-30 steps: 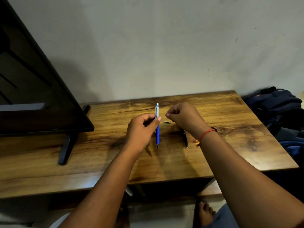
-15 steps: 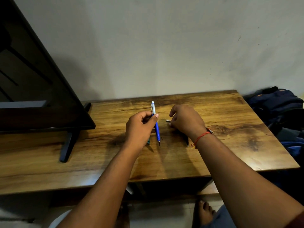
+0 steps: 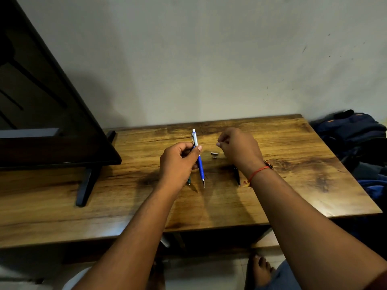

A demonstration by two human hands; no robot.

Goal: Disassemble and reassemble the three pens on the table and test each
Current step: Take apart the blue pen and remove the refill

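Observation:
My left hand (image 3: 178, 164) grips a blue pen with a white-and-silver top (image 3: 198, 158), holding it nearly upright with its tip just above the table (image 3: 293, 185). My right hand (image 3: 238, 149) hovers to the right of the pen's top, its fingers curled and fingertips pinched together; I see nothing between them. Small metal pen parts (image 3: 214, 154) lie on the wood between my hands. A black pen (image 3: 237, 176) lies partly hidden under my right wrist. The tip of a teal pen (image 3: 189, 181) shows below my left hand.
A dark TV on a black stand (image 3: 85, 185) fills the table's left side. Dark blue bags (image 3: 354, 132) are piled beyond the right edge. A plain wall stands behind the table. My bare foot (image 3: 259, 271) is on the floor below.
My right hand dipped to the table beside the small metal parts, then lifted back up. My left hand kept its hold on the blue pen and tilted it slightly.

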